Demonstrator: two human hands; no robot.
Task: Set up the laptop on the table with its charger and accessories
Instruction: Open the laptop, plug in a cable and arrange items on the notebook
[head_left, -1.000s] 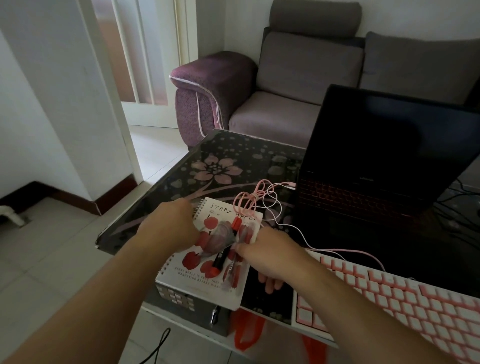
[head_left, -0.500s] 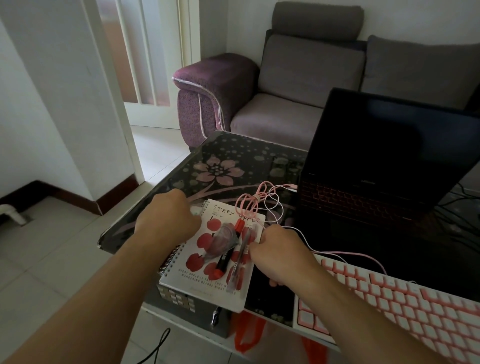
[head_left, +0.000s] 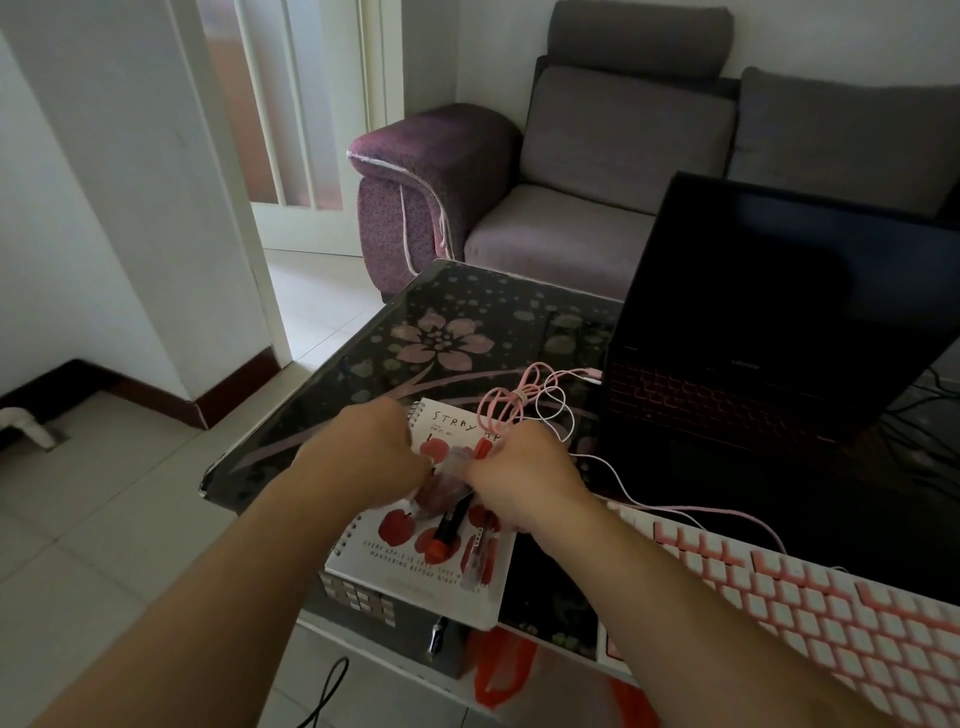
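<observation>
Dark floral glass table (head_left: 447, 312), grey sofa behind. Laptop (head_left: 779, 322) open at right of frame, pink keyboard (head_left: 810, 597) lower right. Centre: left hand (head_left: 363, 457) and right hand (head_left: 524, 478) both pinching a clear pen pouch (head_left: 441, 488) over the spiral notebook (head_left: 415, 566).

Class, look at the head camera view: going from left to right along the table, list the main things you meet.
Spiral notebook → bundle of pink cable → open laptop → pink keyboard.
</observation>
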